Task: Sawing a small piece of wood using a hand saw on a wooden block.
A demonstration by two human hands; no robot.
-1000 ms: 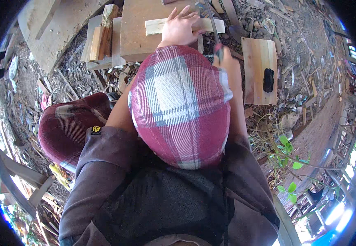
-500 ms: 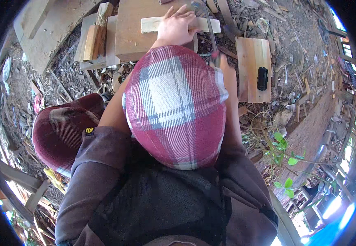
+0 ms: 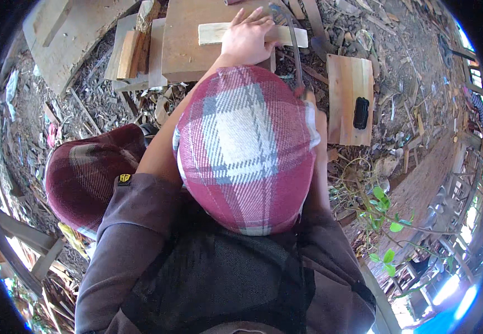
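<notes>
My left hand (image 3: 247, 40) lies with spread fingers on a pale wooden slat (image 3: 212, 35), pressing it against a thick wooden block (image 3: 188, 62). Across the slat's right part runs a thin dark-framed hacksaw (image 3: 297, 58) with a reddish handle end. My right hand (image 3: 310, 100) is closed on that handle, beside my raised right knee. The plaid cloth over the knee (image 3: 241, 133) hides most of this hand and the lower part of the tool. Where the blade meets the wood is too small to make out.
To the right, a wooden board (image 3: 341, 100) carries a small black oblong object (image 3: 361, 113). Wood offcuts (image 3: 130, 54) stand left of the block. My other plaid-covered knee (image 3: 88, 178) is at left. A leafy plant (image 3: 386, 206) grows at right amid scattered wood scraps.
The whole view has shifted slightly, so things sit a little further right and lower. The hacksaw and right hand have moved a little toward me; my left hand stays on the slat.
</notes>
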